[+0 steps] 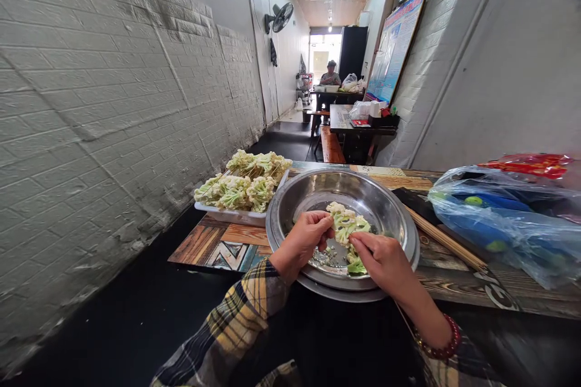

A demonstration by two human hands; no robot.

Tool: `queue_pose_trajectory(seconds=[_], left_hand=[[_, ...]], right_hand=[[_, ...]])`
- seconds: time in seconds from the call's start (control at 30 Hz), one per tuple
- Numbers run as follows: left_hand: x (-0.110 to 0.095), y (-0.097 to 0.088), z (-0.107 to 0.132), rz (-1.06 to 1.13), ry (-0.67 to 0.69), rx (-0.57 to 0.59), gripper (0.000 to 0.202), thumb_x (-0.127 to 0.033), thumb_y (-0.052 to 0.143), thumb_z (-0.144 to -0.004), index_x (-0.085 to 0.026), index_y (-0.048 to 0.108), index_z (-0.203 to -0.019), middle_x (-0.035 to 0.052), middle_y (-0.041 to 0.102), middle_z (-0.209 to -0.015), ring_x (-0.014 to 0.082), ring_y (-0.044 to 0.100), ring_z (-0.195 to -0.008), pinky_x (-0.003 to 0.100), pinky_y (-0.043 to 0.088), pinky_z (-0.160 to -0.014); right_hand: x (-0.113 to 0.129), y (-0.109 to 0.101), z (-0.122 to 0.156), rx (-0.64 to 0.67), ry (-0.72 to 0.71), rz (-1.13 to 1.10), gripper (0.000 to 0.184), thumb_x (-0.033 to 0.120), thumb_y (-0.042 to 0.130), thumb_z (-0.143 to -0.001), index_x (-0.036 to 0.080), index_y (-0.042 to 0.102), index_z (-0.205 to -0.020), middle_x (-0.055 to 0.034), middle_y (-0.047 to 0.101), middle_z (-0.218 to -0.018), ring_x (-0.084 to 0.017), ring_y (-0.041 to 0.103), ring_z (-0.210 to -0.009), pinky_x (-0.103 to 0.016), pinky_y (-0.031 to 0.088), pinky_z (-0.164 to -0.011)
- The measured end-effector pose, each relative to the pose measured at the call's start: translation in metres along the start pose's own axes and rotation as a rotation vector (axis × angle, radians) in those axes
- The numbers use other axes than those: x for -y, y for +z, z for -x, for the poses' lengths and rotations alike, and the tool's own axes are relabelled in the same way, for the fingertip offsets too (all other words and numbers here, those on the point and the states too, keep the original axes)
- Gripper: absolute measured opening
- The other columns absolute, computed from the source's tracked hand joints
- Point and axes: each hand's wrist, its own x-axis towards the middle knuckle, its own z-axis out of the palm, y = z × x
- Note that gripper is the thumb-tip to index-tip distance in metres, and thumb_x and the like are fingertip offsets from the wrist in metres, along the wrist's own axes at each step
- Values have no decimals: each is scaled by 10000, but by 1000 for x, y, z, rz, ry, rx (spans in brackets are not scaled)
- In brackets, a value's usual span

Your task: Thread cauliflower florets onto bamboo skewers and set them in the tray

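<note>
Over a wide steel basin (284, 193), my left hand (309, 231) pinches the left side of a pale green and white cauliflower piece (344, 224). The fingers of my right hand (381, 257) are closed on its lower right side. A thin stick (403, 316) shows below my right wrist; its link to the cauliflower is hidden by the hand. Another cauliflower floret (356, 265) and small crumbs lie low in the basin. To the left, a white tray (231, 215) is heaped with skewered cauliflower (247, 184).
A bundle of wooden skewers (447, 239) lies right of the basin on the patterned table (204, 242). Beyond it sits a clear plastic bag (503, 224) with blue and green contents. A brick-patterned wall (113, 103) runs along the left. Farther back, a person (330, 75) sits behind another table.
</note>
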Motion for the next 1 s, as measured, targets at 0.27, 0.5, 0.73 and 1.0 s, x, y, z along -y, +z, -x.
queue_pose_trajectory(seconds=[0.27, 0.5, 0.73, 1.0], left_hand=[[2, -4, -1, 32, 133, -75, 286, -420, 618, -758, -141, 639, -701, -11, 532, -616, 74, 434, -555, 200, 278, -496], [5, -4, -2, 163, 117, 22, 376, -510, 626, -770, -139, 678, -804, 17, 581, -717, 101, 496, -639, 221, 383, -590], [4, -2, -1, 224, 135, 60, 320, -442, 713, -722, -128, 652, -718, -2, 579, -651, 83, 467, -585, 208, 347, -564], [8, -2, -5, 296, 205, -9, 302, -435, 630, -807, -143, 672, -870, 30, 650, -768, 114, 556, -676, 218, 412, -638]], right_hand=[[4, -5, -3, 13, 144, -320, 365, 376, 390, -956, 194, 538, -675, 39, 496, -560, -121, 487, -543, -234, 357, -540], [14, -1, -3, 21, 131, -314, 323, 359, 398, -951, 197, 541, -711, 26, 530, -623, -132, 508, -609, -248, 350, -585], [24, 0, -3, 7, 140, -311, 302, 354, 418, -941, 201, 604, -757, 9, 601, -678, -146, 559, -654, -257, 389, -624], [27, 1, -1, -6, 207, -356, 301, 352, 409, -940, 201, 667, -896, -23, 698, -762, -169, 640, -690, -256, 432, -606]])
